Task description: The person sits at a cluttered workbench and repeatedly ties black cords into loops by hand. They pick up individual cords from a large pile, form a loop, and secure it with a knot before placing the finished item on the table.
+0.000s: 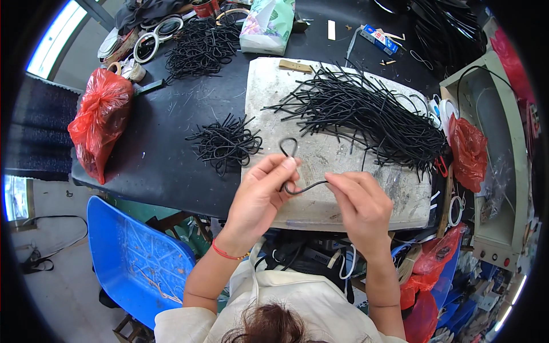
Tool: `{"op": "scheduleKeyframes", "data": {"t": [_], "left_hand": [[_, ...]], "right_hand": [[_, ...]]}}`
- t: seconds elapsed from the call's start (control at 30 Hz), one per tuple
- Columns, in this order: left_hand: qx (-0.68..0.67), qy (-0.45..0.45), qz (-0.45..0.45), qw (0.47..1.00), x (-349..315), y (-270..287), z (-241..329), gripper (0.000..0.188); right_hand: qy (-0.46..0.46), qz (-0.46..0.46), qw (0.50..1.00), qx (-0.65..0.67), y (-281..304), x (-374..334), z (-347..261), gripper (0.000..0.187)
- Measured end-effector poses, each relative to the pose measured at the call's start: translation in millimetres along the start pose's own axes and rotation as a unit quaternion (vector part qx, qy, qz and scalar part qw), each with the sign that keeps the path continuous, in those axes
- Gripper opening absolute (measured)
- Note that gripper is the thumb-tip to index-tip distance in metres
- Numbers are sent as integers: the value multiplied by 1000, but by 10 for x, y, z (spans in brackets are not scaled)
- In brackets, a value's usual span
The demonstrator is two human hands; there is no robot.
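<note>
A thin black cord (pixel 313 186) runs between my two hands above the pale worn board (pixel 269 103). My left hand (pixel 264 186) pinches it near a small loop that rises past the thumb. At the cord's other part, the fingertips of my right hand (pixel 361 200) are pressed together on it. Beyond my hands, a big heap of straight black cords (pixel 366 114) lies across the board. A smaller tangle of looped black cords (pixel 225 143) rests on the dark table, left of my left hand.
On the black table (pixel 166 120) stand a knotted red plastic bag (pixel 102 117), another dark cord pile (pixel 204 47), a floral tissue pack (pixel 269 26) and a small blue box (pixel 379 39). A blue plastic tub (pixel 134 254) sits at lower left. A metal cabinet (pixel 492 228) stands at right.
</note>
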State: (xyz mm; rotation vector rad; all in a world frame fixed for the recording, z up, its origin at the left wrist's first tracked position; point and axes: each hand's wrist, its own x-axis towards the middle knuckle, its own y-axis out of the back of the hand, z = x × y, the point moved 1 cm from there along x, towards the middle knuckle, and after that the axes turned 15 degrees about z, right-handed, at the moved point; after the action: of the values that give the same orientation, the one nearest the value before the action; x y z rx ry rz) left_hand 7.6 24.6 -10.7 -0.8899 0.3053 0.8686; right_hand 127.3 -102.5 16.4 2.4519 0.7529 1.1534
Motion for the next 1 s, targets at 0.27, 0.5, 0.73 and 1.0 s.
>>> {"op": "scheduleKeyframes", "data": {"t": [0.27, 0.5, 0.73, 1.0], "left_hand": [[112, 33, -24, 993, -79, -76, -29, 19], [164, -81, 5, 983, -55, -83, -39, 15], [288, -106, -76, 949, -188, -84, -52, 17], [193, -52, -58, 978, -105, -29, 29, 31]], "right_hand": [[91, -11, 995, -31, -43, 39, -48, 27], [70, -22, 994, -77, 60, 26, -25, 24], [37, -82, 996, -1, 70, 343, 101, 12], [-32, -136, 988, 65, 13, -17, -8, 22]]}}
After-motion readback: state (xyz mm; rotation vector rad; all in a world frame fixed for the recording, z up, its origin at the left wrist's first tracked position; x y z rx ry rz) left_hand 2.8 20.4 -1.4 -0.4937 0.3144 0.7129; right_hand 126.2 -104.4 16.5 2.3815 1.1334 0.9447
